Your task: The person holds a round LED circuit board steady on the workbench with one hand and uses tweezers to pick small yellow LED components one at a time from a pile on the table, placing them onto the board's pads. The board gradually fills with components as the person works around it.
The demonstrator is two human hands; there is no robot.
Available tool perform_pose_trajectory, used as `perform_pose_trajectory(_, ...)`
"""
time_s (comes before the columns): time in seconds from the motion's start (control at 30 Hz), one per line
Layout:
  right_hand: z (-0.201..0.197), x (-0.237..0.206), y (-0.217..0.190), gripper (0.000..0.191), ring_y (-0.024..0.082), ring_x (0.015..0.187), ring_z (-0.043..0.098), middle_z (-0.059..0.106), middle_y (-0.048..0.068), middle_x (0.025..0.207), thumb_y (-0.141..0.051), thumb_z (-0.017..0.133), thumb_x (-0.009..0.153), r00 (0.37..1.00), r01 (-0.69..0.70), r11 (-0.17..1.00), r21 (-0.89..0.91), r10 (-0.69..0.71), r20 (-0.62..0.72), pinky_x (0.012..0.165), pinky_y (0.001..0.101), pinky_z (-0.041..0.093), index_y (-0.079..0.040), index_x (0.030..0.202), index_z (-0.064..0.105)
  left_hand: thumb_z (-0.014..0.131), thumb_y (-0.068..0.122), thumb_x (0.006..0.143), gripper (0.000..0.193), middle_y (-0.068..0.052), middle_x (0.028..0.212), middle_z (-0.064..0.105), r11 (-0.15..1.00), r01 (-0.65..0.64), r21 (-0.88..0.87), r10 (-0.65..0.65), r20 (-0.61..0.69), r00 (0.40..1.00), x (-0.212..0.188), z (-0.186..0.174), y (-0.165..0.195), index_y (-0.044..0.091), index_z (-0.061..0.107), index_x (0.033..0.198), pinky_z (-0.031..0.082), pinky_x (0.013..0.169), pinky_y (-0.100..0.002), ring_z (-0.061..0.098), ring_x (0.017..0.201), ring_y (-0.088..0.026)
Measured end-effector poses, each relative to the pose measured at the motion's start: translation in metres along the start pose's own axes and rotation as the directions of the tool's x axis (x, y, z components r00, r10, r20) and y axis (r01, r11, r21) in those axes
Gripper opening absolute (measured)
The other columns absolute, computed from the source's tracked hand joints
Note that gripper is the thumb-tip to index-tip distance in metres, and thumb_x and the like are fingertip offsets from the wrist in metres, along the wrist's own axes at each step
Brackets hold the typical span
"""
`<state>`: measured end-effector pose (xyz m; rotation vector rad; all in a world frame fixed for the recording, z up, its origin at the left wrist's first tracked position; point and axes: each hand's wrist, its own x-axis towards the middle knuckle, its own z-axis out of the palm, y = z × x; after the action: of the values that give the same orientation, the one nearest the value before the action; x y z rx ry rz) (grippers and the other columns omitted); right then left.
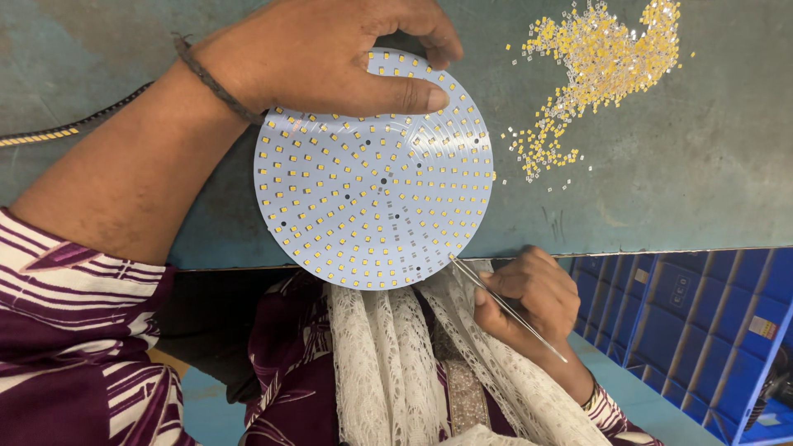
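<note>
A round white circuit board (pixel 372 177) dotted with many small yellow square chips lies on the grey-green table, its near part overhanging the table edge. My left hand (pixel 322 54) presses on the board's far rim, thumb flat across it. My right hand (pixel 529 297) is below the table edge, pinching thin metal tweezers (pixel 504 306) whose tips touch the board's near right rim. A heap of loose yellow chips (pixel 595 58) lies on the table at the far right, apart from the board.
The table edge (pixel 661 249) runs across the middle. Blue plastic crates (pixel 702 322) stand below at the right. A dark strip with yellow chips (pixel 49 132) lies at the far left. A white lace scarf (pixel 396 363) hangs over my lap.
</note>
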<state>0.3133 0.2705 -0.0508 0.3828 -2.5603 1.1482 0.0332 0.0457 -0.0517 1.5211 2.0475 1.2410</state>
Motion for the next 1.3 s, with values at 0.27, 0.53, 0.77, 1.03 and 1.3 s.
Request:
perform_pose_trajectory(0.27, 0.000, -0.005, 0.005, 0.021, 0.016, 0.060, 0.061, 0.065, 0.006, 0.070, -0.009, 0.076, 0.085, 0.999, -0.016, 0.999, 0.029, 0.017, -0.041, 0.060, 0.0286, 0.049, -0.003, 0.076, 0.058, 0.074, 0.042, 0.093, 0.043, -0.009, 0.112, 0.074, 0.997, -0.021, 0.077, 0.023, -0.022, 1.000, 0.002, -0.001, 0.003, 0.008, 0.073, 0.118, 0.051, 0.089, -0.041, 0.067, 0.104, -0.028)
perform_pose_trajectory(0.53, -0.012, 0.034, 0.033, 0.012, 0.004, 0.070, 0.056, 0.068, 0.004, 0.082, -0.004, 0.076, 0.094, 0.871, -0.450, 0.888, 0.092, 0.459, -0.175, 0.061, 0.0197, 0.043, 0.005, 0.098, 0.069, 0.074, 0.050, 0.088, 0.047, -0.004, 0.110, 0.076, 0.990, -0.030, 0.141, 0.032, -0.011, 0.999, 0.007, -0.006, 0.006, 0.013, 0.076, 0.118, 0.044, 0.098, -0.046, 0.055, 0.112, -0.032)
perform_pose_trajectory(0.77, -0.005, 0.057, 0.038, 0.015, 0.003, 0.067, 0.056, 0.069, 0.003, 0.077, -0.005, 0.078, 0.091, 0.867, -0.468, 0.883, 0.031, 0.466, -0.176, 0.060, 0.0192, 0.044, 0.004, 0.098, 0.070, 0.073, 0.053, 0.087, 0.049, -0.003, 0.110, 0.077, 0.990, -0.024, 0.137, 0.028, -0.023, 0.999, 0.007, -0.006, 0.010, 0.014, 0.077, 0.116, 0.043, 0.100, -0.046, 0.056, 0.112, -0.032)
perform_pose_trajectory(1.03, -0.004, 0.039, 0.008, 0.014, 0.010, 0.061, 0.057, 0.066, 0.007, 0.073, -0.006, 0.079, 0.090, 0.926, -0.361, 0.929, -0.082, 0.345, -0.155, 0.057, 0.0254, 0.043, 0.003, 0.091, 0.068, 0.074, 0.052, 0.090, 0.048, -0.006, 0.111, 0.076, 0.983, -0.082, 0.165, 0.089, -0.039, 0.995, 0.010, -0.007, 0.011, 0.012, 0.077, 0.118, 0.043, 0.096, -0.047, 0.055, 0.111, -0.034)
perform_pose_trajectory(1.3, 0.033, 0.024, -0.013, 0.020, 0.022, 0.062, 0.063, 0.065, 0.011, 0.074, -0.004, 0.078, 0.085, 0.994, -0.055, 0.998, -0.036, 0.052, -0.095, 0.060, 0.0317, 0.048, 0.000, 0.082, 0.058, 0.075, 0.045, 0.098, 0.041, -0.003, 0.113, 0.076, 0.987, -0.119, 0.104, 0.125, -0.052, 0.991, 0.013, -0.006, 0.011, 0.010, 0.075, 0.119, 0.046, 0.090, -0.041, 0.061, 0.104, -0.026)
